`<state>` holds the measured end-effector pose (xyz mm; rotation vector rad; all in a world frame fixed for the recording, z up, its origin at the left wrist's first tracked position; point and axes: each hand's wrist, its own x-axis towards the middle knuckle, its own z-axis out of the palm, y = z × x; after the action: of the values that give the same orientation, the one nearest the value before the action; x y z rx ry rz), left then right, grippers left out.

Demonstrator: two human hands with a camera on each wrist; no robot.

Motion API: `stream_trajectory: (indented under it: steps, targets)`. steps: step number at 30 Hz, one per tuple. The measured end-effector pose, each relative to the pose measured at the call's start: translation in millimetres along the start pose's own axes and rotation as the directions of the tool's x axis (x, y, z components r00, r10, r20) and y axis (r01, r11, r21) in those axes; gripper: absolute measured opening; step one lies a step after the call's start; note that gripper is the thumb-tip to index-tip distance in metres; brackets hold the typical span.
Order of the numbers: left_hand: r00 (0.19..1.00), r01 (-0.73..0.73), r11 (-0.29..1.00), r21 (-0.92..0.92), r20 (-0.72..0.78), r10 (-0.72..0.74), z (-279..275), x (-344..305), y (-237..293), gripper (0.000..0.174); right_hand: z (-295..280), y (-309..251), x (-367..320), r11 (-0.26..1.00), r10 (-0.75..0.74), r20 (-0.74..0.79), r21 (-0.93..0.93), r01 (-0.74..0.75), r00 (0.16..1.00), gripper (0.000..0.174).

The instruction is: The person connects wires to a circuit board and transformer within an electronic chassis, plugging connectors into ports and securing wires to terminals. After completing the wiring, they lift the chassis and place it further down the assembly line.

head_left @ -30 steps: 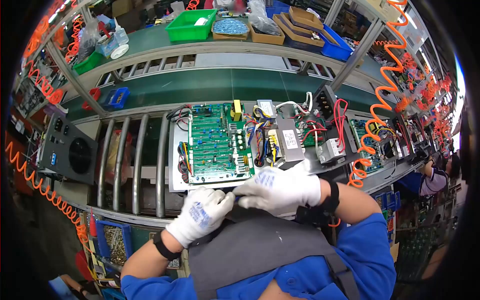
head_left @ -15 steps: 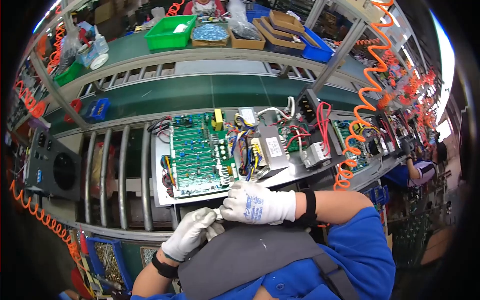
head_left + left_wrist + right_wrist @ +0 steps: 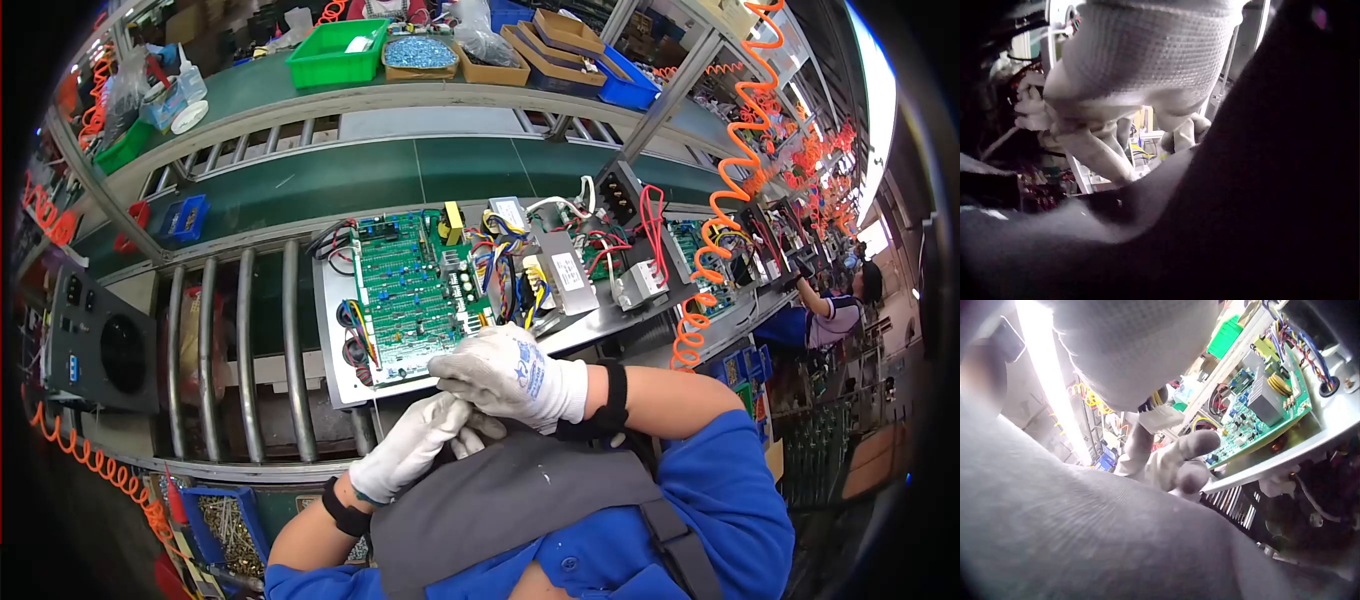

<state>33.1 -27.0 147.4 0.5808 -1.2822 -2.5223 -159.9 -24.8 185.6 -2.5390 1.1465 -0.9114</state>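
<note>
In the head view, the gloved left hand meets the gloved right hand at the front edge of a metal plate, close to the chest. A small white connector with dark and yellow wires shows between the hands in the right wrist view; both seem to pinch it, though the fingertips are partly covered. The right hand's fingers are curled over it. On the plate lie a green circuit board and a transformer with coloured wires. The left wrist view is mostly blocked by dark cloth and a glove.
Metal rollers run left of the plate, beside a dark panel with a round fan opening. Orange coiled hoses hang at the right. Below left stands a blue bin of screws. Behind are a green belt and a green tray.
The hands have come closer together, and the right hand now overlaps the plate's front edge. The small white piece seen between them earlier is covered in the head view. The head view has shifted.
</note>
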Motion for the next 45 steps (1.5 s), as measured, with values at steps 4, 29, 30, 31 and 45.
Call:
stream_trajectory:
  steps: [4,29,30,31,45]
  targets:
    - [0.983,-0.149,0.963,-0.225,-0.138,0.120,-7,8,-24,0.034,12,4,3,0.994,0.017,-0.121,0.113,-0.003,0.992,0.027]
    - [0.966,-0.014,0.989,-0.144,-0.258,-0.024,-6,2,-20,0.031,-18,13,-8,0.979,-0.039,0.447,-0.162,0.124,0.894,0.020]
    - [0.942,0.040,0.979,0.201,-0.335,0.030,-7,2,-14,0.028,-18,14,-11,0.998,0.044,0.493,-0.065,-0.014,0.869,0.021]
    - [0.919,0.118,0.848,0.517,-0.380,0.104,-7,2,-11,0.025,-19,13,-11,0.987,0.120,0.544,0.028,-0.160,0.830,0.023]
    - [0.685,-0.262,0.021,0.965,0.170,0.709,-53,30,-14,0.021,-39,42,3,0.668,0.737,0.287,-0.445,-0.596,0.612,0.026]
